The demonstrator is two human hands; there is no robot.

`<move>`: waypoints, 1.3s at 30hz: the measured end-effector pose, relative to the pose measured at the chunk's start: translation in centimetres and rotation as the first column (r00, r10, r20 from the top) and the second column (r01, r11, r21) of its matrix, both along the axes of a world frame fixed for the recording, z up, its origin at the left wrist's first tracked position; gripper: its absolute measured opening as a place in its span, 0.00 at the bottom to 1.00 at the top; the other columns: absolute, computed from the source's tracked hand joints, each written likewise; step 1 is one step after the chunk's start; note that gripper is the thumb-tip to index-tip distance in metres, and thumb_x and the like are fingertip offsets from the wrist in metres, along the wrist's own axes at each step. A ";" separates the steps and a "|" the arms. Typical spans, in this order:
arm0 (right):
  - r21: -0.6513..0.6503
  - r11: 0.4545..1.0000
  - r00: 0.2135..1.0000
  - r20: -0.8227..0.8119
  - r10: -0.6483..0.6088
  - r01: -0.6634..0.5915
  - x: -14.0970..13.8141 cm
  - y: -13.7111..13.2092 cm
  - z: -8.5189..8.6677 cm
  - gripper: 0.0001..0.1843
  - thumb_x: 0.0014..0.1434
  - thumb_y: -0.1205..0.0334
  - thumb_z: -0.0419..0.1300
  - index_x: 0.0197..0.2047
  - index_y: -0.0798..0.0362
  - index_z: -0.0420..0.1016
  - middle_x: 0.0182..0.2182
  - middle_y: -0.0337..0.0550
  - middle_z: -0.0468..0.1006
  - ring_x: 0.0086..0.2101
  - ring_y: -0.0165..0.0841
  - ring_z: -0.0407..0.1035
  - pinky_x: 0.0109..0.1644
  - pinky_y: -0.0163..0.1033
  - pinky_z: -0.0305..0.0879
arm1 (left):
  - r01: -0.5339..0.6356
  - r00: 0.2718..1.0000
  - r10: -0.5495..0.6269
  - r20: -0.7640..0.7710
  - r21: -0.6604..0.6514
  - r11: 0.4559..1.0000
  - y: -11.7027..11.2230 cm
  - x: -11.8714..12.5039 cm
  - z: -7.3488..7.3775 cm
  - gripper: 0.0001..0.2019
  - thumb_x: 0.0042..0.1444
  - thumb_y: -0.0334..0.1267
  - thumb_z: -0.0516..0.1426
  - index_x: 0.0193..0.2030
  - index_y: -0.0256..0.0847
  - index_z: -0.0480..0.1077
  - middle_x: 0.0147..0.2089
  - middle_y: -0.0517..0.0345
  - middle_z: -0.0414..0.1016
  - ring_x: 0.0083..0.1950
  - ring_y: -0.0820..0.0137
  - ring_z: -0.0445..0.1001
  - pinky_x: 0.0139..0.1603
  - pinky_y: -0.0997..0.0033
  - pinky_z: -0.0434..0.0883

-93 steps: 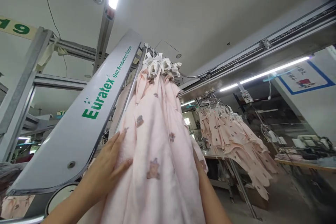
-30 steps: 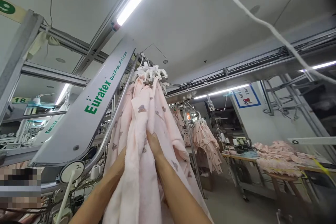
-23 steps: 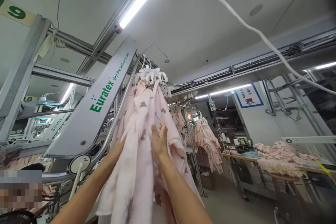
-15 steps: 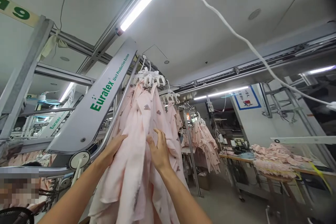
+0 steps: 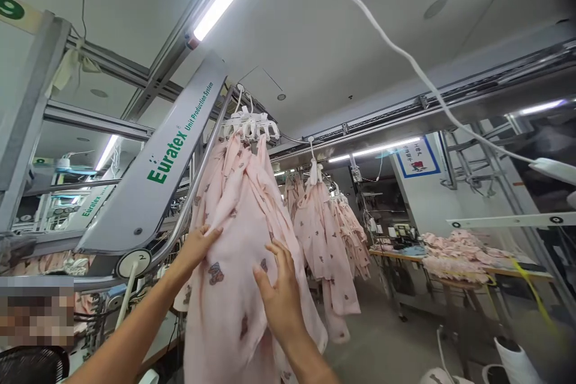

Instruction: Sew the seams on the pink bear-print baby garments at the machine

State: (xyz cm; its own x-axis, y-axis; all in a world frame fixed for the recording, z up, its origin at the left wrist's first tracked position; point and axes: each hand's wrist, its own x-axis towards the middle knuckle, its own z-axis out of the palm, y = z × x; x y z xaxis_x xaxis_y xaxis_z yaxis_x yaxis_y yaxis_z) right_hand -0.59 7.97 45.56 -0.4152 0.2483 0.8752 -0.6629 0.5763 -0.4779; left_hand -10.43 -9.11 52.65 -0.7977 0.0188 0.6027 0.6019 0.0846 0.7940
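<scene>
A bunch of pale pink garments with small bear prints [image 5: 234,240] hangs from white clip hangers [image 5: 249,126] on a curved steel rail. My left hand [image 5: 198,247] lies flat on the left side of the bunch, fingers stretched out. My right hand [image 5: 279,291] rests open against the front of the fabric, lower and to the right. Neither hand grips the cloth. A single pink garment [image 5: 321,234] hangs apart on its own hanger further right along the rail.
A grey sloping beam marked Euratex [image 5: 157,168] rises on the left with a round number 2 tag [image 5: 134,263]. More pink garments [image 5: 353,234] hang behind. A work table [image 5: 454,264] piled with pink pieces stands at right. A white cable [image 5: 405,60] crosses overhead.
One garment has slid away to the right along the rail and hangs alone. My right hand has dropped lower on the fabric. Both hands have gone from grasping to lying flat.
</scene>
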 end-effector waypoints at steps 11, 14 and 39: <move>-0.093 0.968 0.969 0.102 -0.225 0.234 -8.2 3.1 1.9 0.36 0.47 0.60 0.60 0.58 0.61 0.55 0.55 0.57 0.61 0.56 0.45 0.52 0.58 0.47 0.52 | 0.086 0.992 -0.091 -0.084 -0.057 0.995 0.5 1.7 -0.6 0.19 0.44 0.52 0.57 0.30 0.35 0.68 0.26 0.60 0.70 0.27 0.73 0.66 0.26 0.78 0.62; -0.190 0.920 0.935 0.158 -0.317 0.344 -11.5 6.6 5.3 0.42 0.48 0.58 0.61 0.61 0.65 0.48 0.58 0.66 0.51 0.58 0.51 0.46 0.59 0.55 0.47 | 0.004 0.984 -0.025 -0.179 -0.113 0.994 -0.9 1.9 -0.4 0.20 0.47 0.55 0.55 0.24 0.37 0.62 0.21 0.65 0.61 0.22 0.77 0.59 0.21 0.80 0.57; -0.176 0.984 0.998 0.058 0.009 0.001 -2.6 -2.4 -12.1 0.18 0.60 0.58 0.48 0.53 0.46 0.61 0.54 0.46 0.63 0.53 0.40 0.59 0.55 0.49 0.59 | 0.270 0.961 -0.277 0.020 0.171 0.948 10.8 -3.7 -11.7 0.23 0.52 0.50 0.50 0.49 0.35 0.60 0.44 0.46 0.73 0.43 0.67 0.73 0.45 0.65 0.69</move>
State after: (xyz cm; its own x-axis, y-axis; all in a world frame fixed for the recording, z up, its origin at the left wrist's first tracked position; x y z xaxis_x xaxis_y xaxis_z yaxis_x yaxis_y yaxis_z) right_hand -3.16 5.58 33.47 -0.4651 0.3946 0.7924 -0.6332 0.4772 -0.6093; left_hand -14.12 1.65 40.94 -0.8011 0.1428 0.5813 0.5487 -0.2130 0.8085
